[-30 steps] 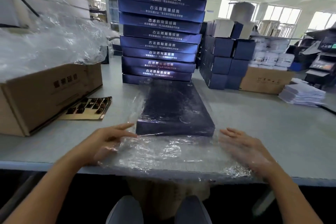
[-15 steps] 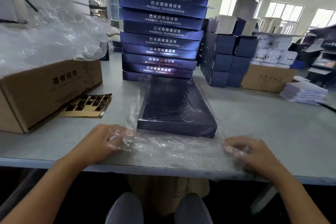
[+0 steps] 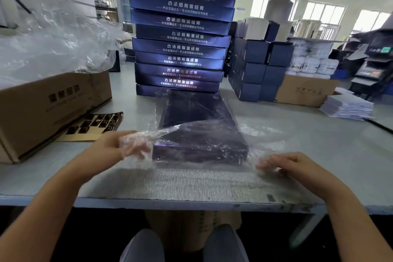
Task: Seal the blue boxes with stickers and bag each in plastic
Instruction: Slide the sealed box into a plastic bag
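A flat dark blue box (image 3: 197, 121) lies lengthwise on the grey table (image 3: 319, 155), inside a clear plastic bag (image 3: 212, 132). The bag's open near end is folded up over the box's front edge. My left hand (image 3: 125, 147) pinches the bag's left corner and holds it lifted beside the box's near left corner. My right hand (image 3: 285, 166) grips the bag's right corner low on the table, right of the box. A sheet of dark stickers (image 3: 93, 125) lies to the left.
A tall stack of blue boxes (image 3: 182, 34) stands right behind the bagged box. A cardboard carton (image 3: 49, 108) topped with loose plastic bags (image 3: 49, 44) sits at left. Smaller blue boxes (image 3: 257, 68), another carton (image 3: 304, 91) and a white paper pile (image 3: 346, 106) are at right.
Both hands went from lying flat on the bag's open end to grasping its corners. The flap has been pulled up over the box's near edge, the left hand rising more.
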